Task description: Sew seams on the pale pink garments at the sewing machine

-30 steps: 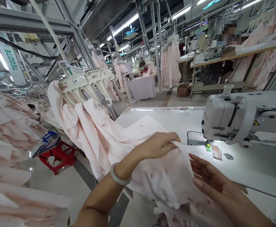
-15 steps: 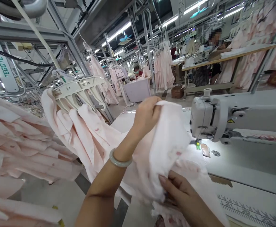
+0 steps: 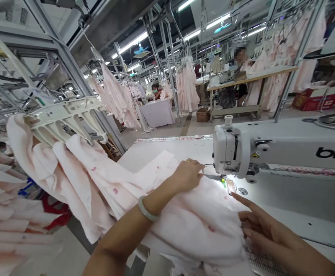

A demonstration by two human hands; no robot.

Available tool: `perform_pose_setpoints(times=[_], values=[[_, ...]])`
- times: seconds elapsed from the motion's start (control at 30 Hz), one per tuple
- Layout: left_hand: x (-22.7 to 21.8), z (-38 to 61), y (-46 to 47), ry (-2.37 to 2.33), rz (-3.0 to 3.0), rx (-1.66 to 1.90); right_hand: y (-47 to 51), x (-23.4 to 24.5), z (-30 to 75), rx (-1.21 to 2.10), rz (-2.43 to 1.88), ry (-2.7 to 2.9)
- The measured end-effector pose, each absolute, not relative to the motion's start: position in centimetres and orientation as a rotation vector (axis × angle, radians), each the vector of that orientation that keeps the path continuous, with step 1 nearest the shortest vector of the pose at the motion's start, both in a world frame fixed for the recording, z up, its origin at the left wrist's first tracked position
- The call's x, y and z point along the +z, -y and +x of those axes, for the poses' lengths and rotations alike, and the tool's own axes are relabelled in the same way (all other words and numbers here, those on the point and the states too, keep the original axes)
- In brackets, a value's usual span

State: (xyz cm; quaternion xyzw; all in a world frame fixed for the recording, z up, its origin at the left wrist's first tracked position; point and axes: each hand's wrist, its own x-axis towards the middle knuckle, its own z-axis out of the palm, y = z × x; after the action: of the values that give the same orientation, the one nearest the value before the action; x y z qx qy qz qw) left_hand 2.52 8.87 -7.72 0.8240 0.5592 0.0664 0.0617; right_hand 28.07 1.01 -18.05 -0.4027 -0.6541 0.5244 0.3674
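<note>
A pale pink fleece garment piece (image 3: 196, 218) with small red prints lies across the white sewing table, its upper edge close to the lit presser foot (image 3: 223, 182) of the sewing machine (image 3: 227, 149). My left hand (image 3: 188, 177), wearing a bangle at the wrist, is closed on the cloth's upper edge just left of the foot. At the right edge of the cloth is my right hand (image 3: 260, 226). Its index finger stretches toward the foot, and the fingers are apart, touching the fabric edge. The cloth on the left hangs from a white plastic hanger clamp (image 3: 69, 115).
Layers of pink pieces (image 3: 6, 214) hang at far left. A metal post frame (image 3: 69, 69) rises behind the hanger. Beyond the table are a cardboard box (image 3: 203, 114), racks of pink garments (image 3: 186, 86) and co-workers at other tables. A red box (image 3: 308, 99) sits at right.
Both hands have lowered the raised cloth onto the table by the presser foot, where it now lies spread. My right hand has moved rightward to its edge. The view has shifted right.
</note>
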Motion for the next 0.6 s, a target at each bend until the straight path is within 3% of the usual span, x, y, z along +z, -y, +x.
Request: perform_pose_setpoints(times=[0.07, 0.13, 0.3, 0.6], values=[[-8.3, 3.3, -8.9, -1.566, 2.483, 0.172, -2.8, -17.6, 29.3, 1.206, -0.957, 2.065], [-9.0, 3.8, -9.3, -1.508, 2.457, 0.162, -4.9, -16.7, 30.0, 0.86, -0.841, 2.321], [-11.1, 4.2, -10.3, -1.616, 2.337, 0.212, -8.2, -16.3, 28.8, 0.21, -0.403, 2.574], [-10.6, 4.6, -10.3, -1.557, 2.167, 0.361, -8.0, -17.2, 28.8, 0.1, -0.378, 2.52]])
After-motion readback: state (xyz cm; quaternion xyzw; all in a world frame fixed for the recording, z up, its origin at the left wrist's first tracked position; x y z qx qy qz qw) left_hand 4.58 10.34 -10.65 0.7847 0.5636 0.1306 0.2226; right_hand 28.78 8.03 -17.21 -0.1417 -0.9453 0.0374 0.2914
